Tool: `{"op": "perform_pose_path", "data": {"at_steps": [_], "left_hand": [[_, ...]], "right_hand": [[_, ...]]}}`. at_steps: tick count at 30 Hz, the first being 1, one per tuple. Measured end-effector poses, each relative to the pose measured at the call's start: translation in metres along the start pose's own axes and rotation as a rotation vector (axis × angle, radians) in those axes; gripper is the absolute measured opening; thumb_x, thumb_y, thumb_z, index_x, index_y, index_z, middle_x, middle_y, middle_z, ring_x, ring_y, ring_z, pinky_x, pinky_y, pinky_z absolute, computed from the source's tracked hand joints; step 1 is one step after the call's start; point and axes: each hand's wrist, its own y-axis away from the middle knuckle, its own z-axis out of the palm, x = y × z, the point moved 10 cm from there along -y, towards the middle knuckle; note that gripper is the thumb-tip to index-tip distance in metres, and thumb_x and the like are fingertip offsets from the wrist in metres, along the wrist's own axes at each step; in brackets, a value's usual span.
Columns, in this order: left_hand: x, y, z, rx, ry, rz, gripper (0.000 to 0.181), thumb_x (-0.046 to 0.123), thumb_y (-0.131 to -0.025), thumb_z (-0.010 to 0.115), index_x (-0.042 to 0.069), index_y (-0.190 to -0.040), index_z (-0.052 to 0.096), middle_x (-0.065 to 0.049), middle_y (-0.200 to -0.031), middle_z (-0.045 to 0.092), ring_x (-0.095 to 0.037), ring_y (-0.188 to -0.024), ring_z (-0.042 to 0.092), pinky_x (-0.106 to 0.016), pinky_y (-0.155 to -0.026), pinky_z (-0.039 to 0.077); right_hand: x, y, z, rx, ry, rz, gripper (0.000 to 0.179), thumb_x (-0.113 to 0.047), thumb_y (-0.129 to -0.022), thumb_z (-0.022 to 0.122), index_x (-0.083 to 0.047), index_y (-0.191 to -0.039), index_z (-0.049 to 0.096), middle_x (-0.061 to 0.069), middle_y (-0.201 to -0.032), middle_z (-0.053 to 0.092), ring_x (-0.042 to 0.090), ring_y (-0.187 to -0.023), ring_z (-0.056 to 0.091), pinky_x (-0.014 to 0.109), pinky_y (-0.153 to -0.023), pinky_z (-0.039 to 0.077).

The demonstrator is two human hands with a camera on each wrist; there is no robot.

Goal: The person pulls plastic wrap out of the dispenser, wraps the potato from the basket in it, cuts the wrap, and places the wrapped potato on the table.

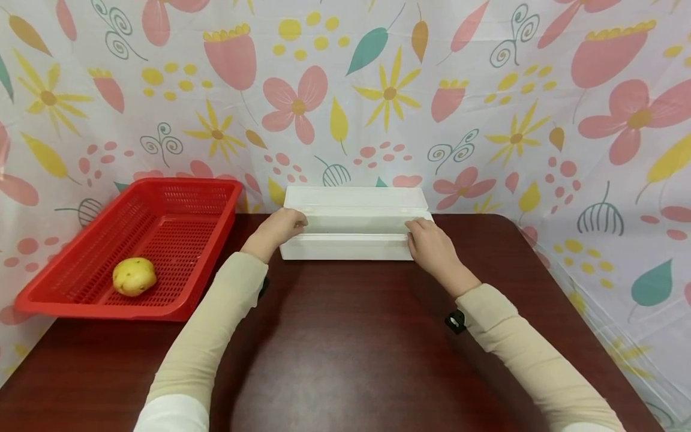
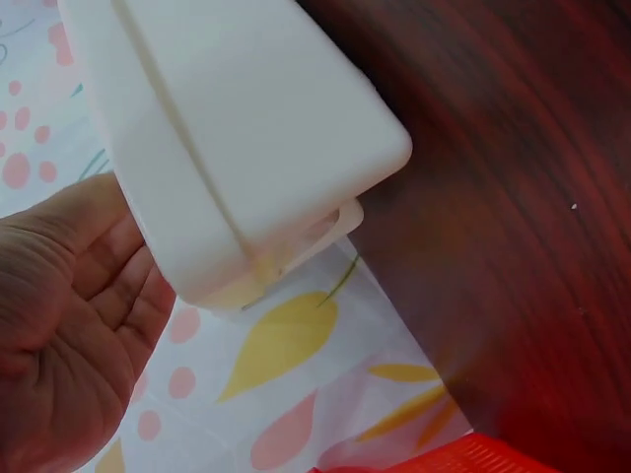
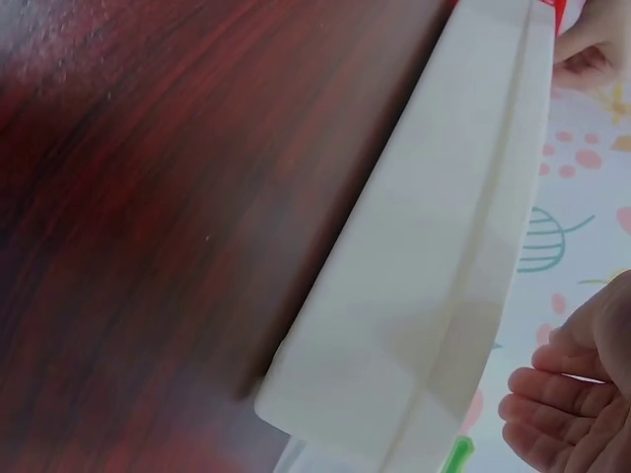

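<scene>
A long white plastic box (image 1: 345, 247) stands near the back of the table, its lid (image 1: 356, 197) tipped up behind it. My left hand (image 1: 282, 225) is at the box's left end, fingers loosely bent over the opening. In the left wrist view the left hand (image 2: 74, 315) is partly hidden behind the box's edge (image 2: 256, 128), so contact there is unclear. Over the right end hovers my right hand (image 1: 432, 241). The right wrist view shows that right hand (image 3: 577, 394) with loosely curled fingers, apart from the box (image 3: 414, 266) and holding nothing.
On the left, a red plastic basket (image 1: 213, 252) holds one potato (image 1: 134, 276). The dark brown wooden table (image 1: 345, 336) extends in front of the box. Behind it hangs a flower-patterned cloth (image 1: 345, 90), close to the lid.
</scene>
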Motion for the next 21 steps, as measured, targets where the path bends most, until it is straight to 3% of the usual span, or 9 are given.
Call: {"op": "perform_pose_path", "data": {"at_steps": [3,5,8,10,12,15,18,21], "left_hand": [[0.000,-0.003,-0.001,-0.014,0.013,0.007,0.019,0.002,-0.090,0.061,-0.002,-0.106,0.070,-0.016,-0.111,0.068,-0.028,-0.102,0.063,-0.040,-0.091,0.050],[0.001,-0.006,0.000,-0.036,0.018,0.013,0.011,0.000,-0.090,0.061,-0.004,-0.086,0.069,-0.014,-0.089,0.069,-0.023,-0.083,0.060,-0.033,-0.080,0.049],[0.003,-0.011,0.003,-0.064,0.010,0.014,0.028,-0.001,-0.089,0.061,0.003,-0.062,0.053,-0.005,-0.066,0.050,-0.017,-0.067,0.041,-0.027,-0.066,0.037],[0.004,-0.013,0.006,-0.091,0.006,0.014,0.041,-0.002,-0.089,0.060,0.010,-0.058,0.036,-0.001,-0.062,0.032,-0.016,-0.064,0.028,-0.028,-0.062,0.027],[0.005,-0.014,0.005,-0.089,-0.005,0.017,0.045,-0.002,-0.088,0.062,0.013,-0.055,0.034,0.003,-0.058,0.029,-0.013,-0.060,0.026,-0.025,-0.060,0.026],[0.006,-0.015,0.005,-0.083,-0.007,0.022,0.048,-0.003,-0.087,0.061,0.012,-0.058,0.025,0.001,-0.060,0.018,-0.014,-0.059,0.019,-0.027,-0.060,0.021],[0.004,-0.015,0.004,-0.062,-0.025,0.003,0.037,0.000,-0.087,0.064,0.007,-0.060,0.040,0.000,-0.062,0.038,-0.013,-0.061,0.031,-0.026,-0.062,0.030],[0.001,-0.016,0.007,-0.060,-0.030,-0.016,0.029,0.002,-0.087,0.066,0.006,-0.066,0.045,-0.002,-0.072,0.047,-0.015,-0.069,0.038,-0.029,-0.068,0.035]], "right_hand": [[0.005,-0.002,0.004,-0.021,0.003,0.017,0.027,-0.004,-0.091,0.056,0.009,-0.113,0.062,0.025,-0.111,0.063,0.041,-0.105,0.059,0.048,-0.085,0.050],[0.010,-0.004,0.007,-0.039,0.002,0.037,0.027,-0.005,-0.091,0.056,0.009,-0.114,0.061,0.025,-0.112,0.062,0.041,-0.105,0.058,0.049,-0.084,0.051],[0.017,-0.006,0.012,-0.063,-0.008,0.065,0.027,-0.006,-0.091,0.056,0.008,-0.114,0.062,0.025,-0.113,0.062,0.041,-0.105,0.059,0.049,-0.081,0.052],[0.020,-0.008,0.014,-0.070,-0.015,0.071,0.026,-0.006,-0.091,0.056,0.008,-0.113,0.062,0.025,-0.112,0.062,0.040,-0.103,0.059,0.049,-0.079,0.052],[0.021,-0.009,0.016,-0.081,-0.018,0.073,0.025,-0.006,-0.091,0.054,0.007,-0.112,0.063,0.025,-0.110,0.063,0.039,-0.101,0.060,0.048,-0.077,0.053],[0.024,-0.013,0.021,-0.107,-0.021,0.084,0.025,-0.005,-0.092,0.053,0.006,-0.111,0.064,0.024,-0.109,0.063,0.038,-0.098,0.062,0.047,-0.075,0.053],[0.027,-0.017,0.026,-0.153,-0.030,0.099,0.025,-0.004,-0.092,0.054,0.006,-0.112,0.064,0.024,-0.109,0.063,0.037,-0.097,0.062,0.046,-0.075,0.052],[0.030,-0.021,0.031,-0.206,-0.042,0.102,0.022,-0.004,-0.092,0.055,0.005,-0.110,0.065,0.023,-0.107,0.064,0.036,-0.096,0.062,0.046,-0.077,0.052]]}}
